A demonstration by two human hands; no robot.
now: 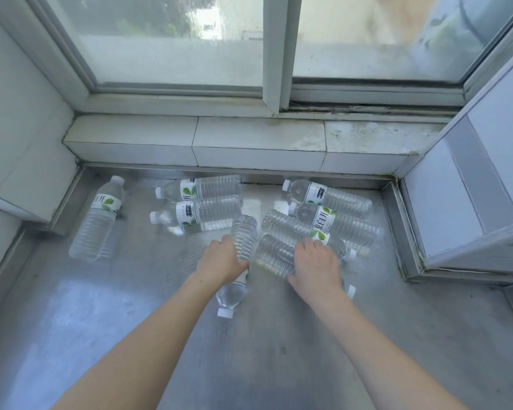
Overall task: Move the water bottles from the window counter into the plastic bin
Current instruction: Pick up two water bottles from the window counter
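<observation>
Several clear water bottles with white caps and green-leaf labels lie on the steel window counter. My left hand is wrapped around one bottle whose cap points toward me. My right hand grips another bottle lying on its side, with a further bottle touching it behind. Two bottles lie side by side behind my left hand, two more at the back right, and one lies alone at the left. The plastic bin is not in view.
A tiled ledge and a sliding window rise behind the counter. A white wall closes the left side and a white cabinet panel the right. The counter has raised steel edges.
</observation>
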